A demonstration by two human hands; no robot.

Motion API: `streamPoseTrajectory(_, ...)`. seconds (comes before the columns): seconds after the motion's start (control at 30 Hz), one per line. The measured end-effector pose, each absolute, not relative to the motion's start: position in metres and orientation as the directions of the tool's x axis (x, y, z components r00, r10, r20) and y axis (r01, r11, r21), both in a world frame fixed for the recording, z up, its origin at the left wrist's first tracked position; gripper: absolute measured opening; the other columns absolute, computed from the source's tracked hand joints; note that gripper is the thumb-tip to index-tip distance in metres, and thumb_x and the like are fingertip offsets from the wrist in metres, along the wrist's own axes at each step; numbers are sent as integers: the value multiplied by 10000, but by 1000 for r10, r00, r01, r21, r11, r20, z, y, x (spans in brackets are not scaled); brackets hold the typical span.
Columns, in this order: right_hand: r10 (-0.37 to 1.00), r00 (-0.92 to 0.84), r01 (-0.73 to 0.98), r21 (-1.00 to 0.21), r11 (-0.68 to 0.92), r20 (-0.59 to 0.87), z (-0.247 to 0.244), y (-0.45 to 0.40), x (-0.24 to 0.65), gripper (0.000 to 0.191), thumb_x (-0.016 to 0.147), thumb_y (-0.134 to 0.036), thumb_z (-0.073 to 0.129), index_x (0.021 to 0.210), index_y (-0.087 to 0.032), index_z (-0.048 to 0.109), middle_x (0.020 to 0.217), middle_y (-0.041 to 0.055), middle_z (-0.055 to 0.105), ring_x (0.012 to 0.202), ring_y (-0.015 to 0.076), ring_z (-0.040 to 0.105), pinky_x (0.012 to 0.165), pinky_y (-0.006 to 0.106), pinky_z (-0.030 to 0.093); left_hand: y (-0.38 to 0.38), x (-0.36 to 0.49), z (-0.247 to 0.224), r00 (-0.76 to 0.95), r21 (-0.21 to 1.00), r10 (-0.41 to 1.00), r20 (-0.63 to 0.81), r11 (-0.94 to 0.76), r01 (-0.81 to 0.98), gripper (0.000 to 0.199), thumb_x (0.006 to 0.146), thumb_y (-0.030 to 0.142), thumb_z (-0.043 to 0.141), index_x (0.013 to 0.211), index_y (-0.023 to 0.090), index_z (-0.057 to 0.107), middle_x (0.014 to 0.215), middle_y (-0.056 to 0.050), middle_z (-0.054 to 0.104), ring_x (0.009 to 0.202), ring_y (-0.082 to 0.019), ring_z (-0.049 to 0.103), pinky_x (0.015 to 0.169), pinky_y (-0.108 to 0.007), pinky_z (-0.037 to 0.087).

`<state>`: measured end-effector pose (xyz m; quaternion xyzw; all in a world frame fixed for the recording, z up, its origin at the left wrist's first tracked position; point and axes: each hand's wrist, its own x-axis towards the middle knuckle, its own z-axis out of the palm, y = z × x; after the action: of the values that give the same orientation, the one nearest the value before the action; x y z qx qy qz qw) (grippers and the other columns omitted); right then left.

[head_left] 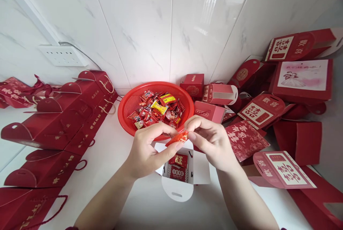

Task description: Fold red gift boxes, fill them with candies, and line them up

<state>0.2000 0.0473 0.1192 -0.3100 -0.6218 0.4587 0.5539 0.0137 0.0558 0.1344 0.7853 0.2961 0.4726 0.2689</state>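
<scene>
Between my two hands is a small candy packet (178, 138) in a shiny red-orange wrapper. My left hand (150, 147) pinches one end of it between thumb and fingers. At the other end, the thumb and fingertips of my right hand (210, 140) are closed on the wrapper. Just below the hands stands an open gift box (177, 189), white inside, with its flaps folded out. Red-wrapped sweets (179, 167) lie inside it. Behind my hands, a red plastic basket (124, 115) holds many wrapped sweets in red and yellow.
Closed dark red gift boxes with rope handles (61, 130) stand in rows on the left. A loose pile of red boxes (300, 83) fills the right side. The white tiled wall (144, 33) rises behind, with a socket strip (63, 55) at left.
</scene>
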Motion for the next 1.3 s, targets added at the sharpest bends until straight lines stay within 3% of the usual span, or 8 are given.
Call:
streamPoseTrajectory(0.1,928,-303,-301,-946,121,215,114,52,198,185,916,-338,652,800,-194,636,780,13,605,652,126,489,603,262,405,56,13,136,373,758,753,542,-629,171,33,838,166,701,864,167,680,768,-18,722,662,-129,668,617,-226,551)
streamPoseTrajectory(0.17,933,-314,-309,-948,77,178,113,54,197,201,906,-369,663,813,-191,643,765,11,599,635,124,462,589,259,383,57,12,136,363,775,777,515,-603,190,19,837,166,695,845,167,678,744,-10,715,635,-122,656,594,-219,544)
streamPoseTrajectory(0.4,917,-193,11,-934,357,348,121,50,196,176,939,-358,633,846,-209,652,844,29,628,794,173,571,718,306,437,59,10,136,374,771,820,433,-552,318,40,815,169,676,781,171,656,699,11,684,618,-115,623,576,-206,527)
streamPoseTrajectory(0.53,886,-164,84,-889,450,433,118,49,195,153,944,-316,633,837,-210,660,846,38,651,812,182,598,746,322,454,60,11,136,379,772,821,427,-549,321,58,819,169,673,767,170,646,684,18,670,623,-111,615,585,-201,520)
streamPoseTrajectory(0.73,910,-188,73,-919,387,369,116,51,196,182,961,-345,610,848,-203,625,833,26,619,779,163,568,725,301,436,63,12,133,389,734,790,474,-598,321,55,816,175,694,778,172,654,718,17,684,656,-110,631,619,-200,518)
streamPoseTrajectory(0.9,920,-297,-146,-964,221,256,114,54,196,232,957,-382,610,828,-188,616,793,14,590,738,148,530,713,289,438,62,11,135,407,723,760,506,-631,280,68,818,178,697,770,170,649,689,18,672,612,-104,610,599,-207,507)
streamPoseTrajectory(1.1,929,-228,-157,-952,261,292,112,54,191,192,938,-375,646,884,-192,669,851,27,637,802,163,588,756,302,464,61,9,138,345,785,824,450,-549,287,73,823,188,685,760,160,659,679,18,678,608,-103,619,555,-184,495)
streamPoseTrajectory(1.3,921,-228,-159,-946,284,315,112,55,194,110,915,-293,687,872,-192,694,849,17,660,787,141,612,737,272,483,63,8,138,349,790,831,433,-536,297,34,821,187,694,807,158,682,740,2,718,667,-125,668,628,-213,541)
